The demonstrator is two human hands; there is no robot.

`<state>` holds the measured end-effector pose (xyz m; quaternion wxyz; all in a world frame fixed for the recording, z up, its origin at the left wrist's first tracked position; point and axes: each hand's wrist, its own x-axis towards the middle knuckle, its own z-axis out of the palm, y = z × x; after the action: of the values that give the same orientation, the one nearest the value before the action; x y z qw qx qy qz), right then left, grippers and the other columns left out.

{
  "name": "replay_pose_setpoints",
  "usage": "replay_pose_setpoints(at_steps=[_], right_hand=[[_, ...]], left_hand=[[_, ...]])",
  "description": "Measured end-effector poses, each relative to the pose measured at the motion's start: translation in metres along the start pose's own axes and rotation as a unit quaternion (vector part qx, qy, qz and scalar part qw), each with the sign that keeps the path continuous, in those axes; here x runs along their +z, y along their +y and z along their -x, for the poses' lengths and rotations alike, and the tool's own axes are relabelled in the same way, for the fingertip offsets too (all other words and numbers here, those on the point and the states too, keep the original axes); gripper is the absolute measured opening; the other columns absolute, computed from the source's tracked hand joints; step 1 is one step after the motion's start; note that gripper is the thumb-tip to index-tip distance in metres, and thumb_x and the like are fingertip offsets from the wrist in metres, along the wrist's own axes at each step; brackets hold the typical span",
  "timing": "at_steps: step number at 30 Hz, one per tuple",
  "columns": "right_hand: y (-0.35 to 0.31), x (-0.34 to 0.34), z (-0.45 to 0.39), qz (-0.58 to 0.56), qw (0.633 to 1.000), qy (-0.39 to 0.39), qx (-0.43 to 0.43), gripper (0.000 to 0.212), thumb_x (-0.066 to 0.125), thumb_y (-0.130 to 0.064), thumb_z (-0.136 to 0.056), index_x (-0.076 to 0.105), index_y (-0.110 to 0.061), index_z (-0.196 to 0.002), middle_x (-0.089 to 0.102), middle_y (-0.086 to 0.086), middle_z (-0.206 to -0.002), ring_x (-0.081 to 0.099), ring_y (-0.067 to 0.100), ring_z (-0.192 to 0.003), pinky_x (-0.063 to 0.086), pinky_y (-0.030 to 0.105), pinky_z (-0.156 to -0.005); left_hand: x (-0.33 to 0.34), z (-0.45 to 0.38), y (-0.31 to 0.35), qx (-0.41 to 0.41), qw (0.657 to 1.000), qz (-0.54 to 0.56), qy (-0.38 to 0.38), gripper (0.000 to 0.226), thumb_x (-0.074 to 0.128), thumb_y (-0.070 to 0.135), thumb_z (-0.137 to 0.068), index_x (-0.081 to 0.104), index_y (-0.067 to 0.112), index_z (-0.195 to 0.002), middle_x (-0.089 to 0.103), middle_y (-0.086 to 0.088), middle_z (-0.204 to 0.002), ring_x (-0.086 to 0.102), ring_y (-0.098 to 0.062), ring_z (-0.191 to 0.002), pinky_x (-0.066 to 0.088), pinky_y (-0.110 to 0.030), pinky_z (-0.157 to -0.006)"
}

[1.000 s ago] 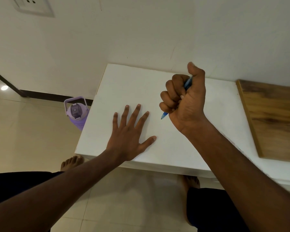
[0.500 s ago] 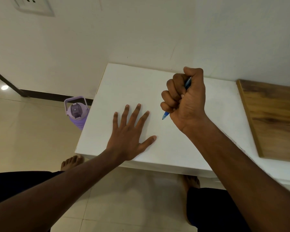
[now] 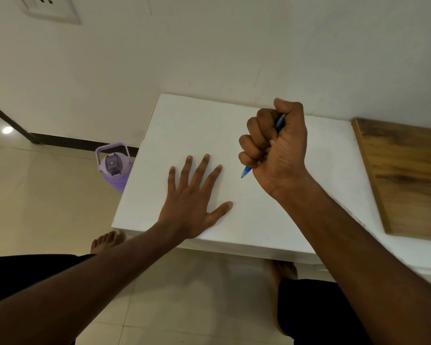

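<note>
A large white sheet (image 3: pixel 189 130) lies on the white table (image 3: pixel 334 155) against the wall. My left hand (image 3: pixel 193 197) rests flat on the sheet with its fingers spread. My right hand (image 3: pixel 275 148) grips a blue pen (image 3: pixel 246 172) in a fist, thumb on top. The pen's tip points down and left, just above the sheet, right of my left fingers. Most of the pen is hidden inside the fist; its upper end shows by the thumb.
A wooden board (image 3: pixel 406 175) lies on the table at the right. A purple water bottle (image 3: pixel 113 168) stands on the tiled floor beside the table's left edge. My bare feet (image 3: pixel 107 241) are under the table's front edge. A wall socket (image 3: pixel 47 6) is at upper left.
My right thumb has folded down from upright onto the pen's top. The fist and pen tip shifted very slightly. My left hand has not moved.
</note>
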<state>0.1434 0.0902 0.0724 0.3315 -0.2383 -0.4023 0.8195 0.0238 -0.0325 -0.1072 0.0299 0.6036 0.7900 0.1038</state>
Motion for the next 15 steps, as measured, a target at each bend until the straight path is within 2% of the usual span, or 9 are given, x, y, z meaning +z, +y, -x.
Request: replay_pose_setpoints(at_steps=[2, 5, 8, 12, 15], right_hand=[[0.0011, 0.0009, 0.0001, -0.002, 1.000, -0.007, 0.004, 0.067, 0.027, -0.044, -0.109, 0.027, -0.020, -0.047, 0.027, -0.006, -0.041, 0.020, 0.008, -0.036, 0.023, 0.014, -0.043], [0.0022, 0.0011, 0.0001, 0.018, 1.000, 0.009, -0.003, 0.065, 0.029, -0.036, -0.110, 0.031, -0.020, -0.046, 0.027, -0.006, -0.042, 0.020, 0.008, -0.036, 0.025, 0.014, -0.043], [0.0013, 0.0015, 0.0008, 0.015, 1.000, 0.005, -0.011, 0.066, 0.030, -0.041, -0.109, 0.031, -0.020, -0.046, 0.026, -0.005, -0.042, 0.020, 0.008, -0.037, 0.024, 0.015, -0.043], [0.0002, 0.0003, 0.0013, 0.022, 1.000, 0.015, -0.014, 0.063, 0.031, -0.035, -0.108, 0.031, -0.021, -0.046, 0.026, -0.006, -0.042, 0.019, 0.008, -0.037, 0.023, 0.015, -0.043], [0.0006, 0.0013, 0.0015, 0.011, 1.000, 0.006, -0.008, 0.067, 0.031, -0.043, -0.109, 0.031, -0.020, -0.046, 0.026, -0.006, -0.042, 0.020, 0.008, -0.036, 0.023, 0.015, -0.042]], left_hand=[[-0.0001, -0.0002, -0.0002, 0.000, 1.000, 0.001, 0.001, 0.094, 0.020, 0.090, -0.093, 0.009, 0.037, -0.169, -0.006, 0.000, -0.179, -0.003, -0.037, -0.165, 0.008, -0.071, -0.127], [-0.0001, -0.0005, 0.0002, -0.001, 1.000, 0.001, -0.001, 0.094, 0.019, 0.090, -0.092, 0.008, 0.037, -0.168, -0.006, 0.000, -0.179, -0.003, -0.036, -0.165, 0.008, -0.071, -0.127], [-0.0001, -0.0002, -0.0002, 0.001, 1.000, 0.002, 0.000, 0.093, 0.020, 0.090, -0.093, 0.008, 0.036, -0.169, -0.006, -0.001, -0.179, -0.003, -0.037, -0.165, 0.008, -0.071, -0.127], [0.0005, -0.0002, 0.0001, 0.001, 1.000, 0.000, 0.002, 0.093, 0.021, 0.090, -0.093, 0.009, 0.036, -0.169, -0.004, -0.001, -0.179, -0.002, -0.037, -0.165, 0.008, -0.071, -0.127], [0.0005, 0.0001, -0.0006, 0.002, 1.000, 0.000, 0.002, 0.093, 0.021, 0.090, -0.093, 0.009, 0.037, -0.169, -0.005, -0.001, -0.179, -0.002, -0.037, -0.165, 0.008, -0.071, -0.126]])
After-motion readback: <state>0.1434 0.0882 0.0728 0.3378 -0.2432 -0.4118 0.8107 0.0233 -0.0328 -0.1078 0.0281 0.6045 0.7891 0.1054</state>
